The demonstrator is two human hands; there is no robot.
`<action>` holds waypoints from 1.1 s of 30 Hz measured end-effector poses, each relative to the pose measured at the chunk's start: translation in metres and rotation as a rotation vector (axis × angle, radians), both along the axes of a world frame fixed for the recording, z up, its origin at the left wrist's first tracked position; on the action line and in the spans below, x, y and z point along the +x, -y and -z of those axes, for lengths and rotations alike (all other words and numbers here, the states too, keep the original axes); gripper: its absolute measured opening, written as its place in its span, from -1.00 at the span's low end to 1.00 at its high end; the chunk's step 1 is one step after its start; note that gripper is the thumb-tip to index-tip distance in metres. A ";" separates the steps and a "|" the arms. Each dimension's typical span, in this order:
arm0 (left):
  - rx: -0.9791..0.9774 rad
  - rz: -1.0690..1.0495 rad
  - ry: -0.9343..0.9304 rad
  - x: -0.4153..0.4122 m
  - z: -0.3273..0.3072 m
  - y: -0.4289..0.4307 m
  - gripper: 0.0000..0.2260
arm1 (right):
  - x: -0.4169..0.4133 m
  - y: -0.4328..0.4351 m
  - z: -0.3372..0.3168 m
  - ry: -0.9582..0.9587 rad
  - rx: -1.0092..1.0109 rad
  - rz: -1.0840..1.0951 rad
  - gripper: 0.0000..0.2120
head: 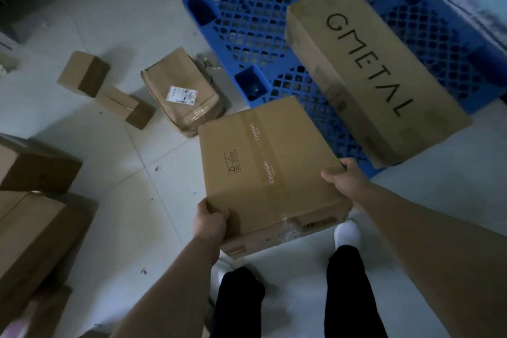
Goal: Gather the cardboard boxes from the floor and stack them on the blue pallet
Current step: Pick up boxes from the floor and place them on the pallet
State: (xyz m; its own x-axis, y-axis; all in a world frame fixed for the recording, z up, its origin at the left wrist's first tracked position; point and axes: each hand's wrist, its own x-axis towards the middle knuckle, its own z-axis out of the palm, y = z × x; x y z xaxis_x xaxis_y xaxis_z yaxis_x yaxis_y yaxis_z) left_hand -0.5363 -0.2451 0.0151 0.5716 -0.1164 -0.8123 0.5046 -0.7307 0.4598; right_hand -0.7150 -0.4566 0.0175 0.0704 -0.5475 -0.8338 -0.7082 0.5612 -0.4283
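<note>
Cardboard box printed CHANDO [270, 170] is held off the floor between both hands, in front of the legs, taped top face up and tilted; left grip [210, 221], a bare hand, is clamped on the near left corner, thumb laid on the top face, fingers wrapped round the side; right grip [344, 180] is clamped on the right edge near the near corner, fingers curled onto the cardboard; the box's far end is seen over the near corner of the blue pallet [247, 16], whether touching it cannot be told; a long box marked GMETAL [367, 63] is laid flat on the pallet's right part, its near end reaching past the pallet's edge; a dented box with a white shipping label [182, 90] is seen on the tiled floor [123, 173] just beside the pallet's left edge; two small boxes are placed further left, one [83, 73] behind the other [126, 105], close together, contact not clear; larger boxes are cut off by the left border, one [35, 164] further away, one [35, 233] nearer; dark specks of debris are scattered on the tiles; a white shoe [347, 233] is seen under the held box's near right corner, black trousers [348, 282] below it; the second shoe is mostly hidden by the box; lighting is dim and the upper right corner is blurred.
</note>
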 end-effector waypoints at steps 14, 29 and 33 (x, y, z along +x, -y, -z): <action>-0.006 -0.036 -0.161 -0.140 0.155 0.145 -0.47 | -0.099 0.170 0.142 -0.158 -0.198 -0.337 -0.36; 0.124 0.115 -0.374 -0.164 0.191 0.175 -0.66 | -0.105 0.149 0.187 -0.350 -0.129 -0.840 -0.28; 0.213 0.234 -0.277 -0.157 0.188 0.172 -0.52 | -0.095 0.140 0.172 -0.251 -0.173 -0.667 -0.42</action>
